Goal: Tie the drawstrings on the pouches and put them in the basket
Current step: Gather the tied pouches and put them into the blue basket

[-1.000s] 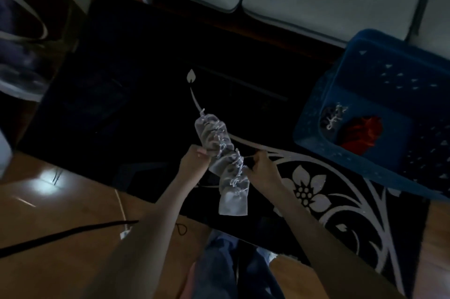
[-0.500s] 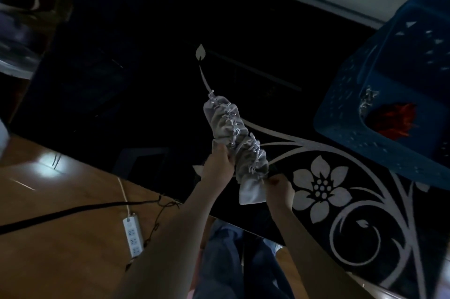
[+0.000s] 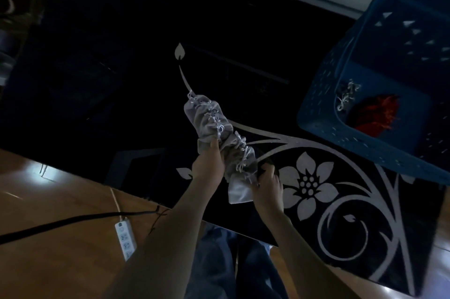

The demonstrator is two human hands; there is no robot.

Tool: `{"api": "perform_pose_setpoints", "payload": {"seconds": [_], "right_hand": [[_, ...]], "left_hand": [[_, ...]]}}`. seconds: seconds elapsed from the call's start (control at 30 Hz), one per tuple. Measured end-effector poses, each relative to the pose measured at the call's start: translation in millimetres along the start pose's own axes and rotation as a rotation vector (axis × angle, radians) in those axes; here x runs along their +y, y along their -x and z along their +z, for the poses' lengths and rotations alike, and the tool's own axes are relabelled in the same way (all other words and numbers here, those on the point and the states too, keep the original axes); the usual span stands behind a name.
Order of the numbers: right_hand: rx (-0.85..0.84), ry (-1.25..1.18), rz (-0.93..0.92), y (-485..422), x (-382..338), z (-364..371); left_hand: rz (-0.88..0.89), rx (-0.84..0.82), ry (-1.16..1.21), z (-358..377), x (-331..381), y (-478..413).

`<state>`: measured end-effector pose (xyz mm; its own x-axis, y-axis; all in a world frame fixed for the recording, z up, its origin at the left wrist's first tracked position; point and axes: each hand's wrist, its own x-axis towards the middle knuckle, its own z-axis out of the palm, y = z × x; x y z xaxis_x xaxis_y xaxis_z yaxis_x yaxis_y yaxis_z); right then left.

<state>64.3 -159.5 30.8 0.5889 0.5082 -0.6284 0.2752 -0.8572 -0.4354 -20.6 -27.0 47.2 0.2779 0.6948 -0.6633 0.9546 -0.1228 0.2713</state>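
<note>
The left hand (image 3: 209,165) and right hand (image 3: 267,183) both gripped the bunched grey pouches (image 3: 214,126); a slack hold might drop some onto the rug (image 3: 309,184), short of the far-right basket (image 3: 319,109).

Grey pouches (image 3: 214,126): stacked bundle with white drawstrings along one side, held slanting above a black floral rug (image 3: 309,183).
Left hand (image 3: 209,165): fingers curled round the bundle's middle.
Right hand (image 3: 267,184): fingers gripping the bundle's lower end, just below the left fingers.
Blue basket (image 3: 321,109): right of and beyond the fingers, well apart. It holds a red pouch (image 3: 376,113) and a white drawstring tangle (image 3: 347,94).
White power strip (image 3: 125,238) and black cable (image 3: 60,222): on the wooden floor (image 3: 48,196), left of the fingers.
</note>
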Motion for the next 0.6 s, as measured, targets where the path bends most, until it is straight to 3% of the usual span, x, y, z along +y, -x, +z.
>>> {"api": "perform_pose_setpoints", "payload": {"seconds": [0.17, 0.3, 0.4, 0.6], "right_hand": [[0.045, -0.052, -0.013, 1, 15, -7], [-0.008, -0.073, -0.146, 0, 20, -7], [-0.035, -0.117, -0.147, -6, 20, -4], [-0.205, -0.418, -0.136, -1, 17, -25]], "left_hand": [[-0.059, 0.0, 0.22, -4, -2, -6], [-0.155, -0.226, 0.59, -11, 2, -3], [-0.094, -0.36, 0.427, -6, -2, -5], [-0.087, -0.322, 0.352, 8, -11, -9]]}}
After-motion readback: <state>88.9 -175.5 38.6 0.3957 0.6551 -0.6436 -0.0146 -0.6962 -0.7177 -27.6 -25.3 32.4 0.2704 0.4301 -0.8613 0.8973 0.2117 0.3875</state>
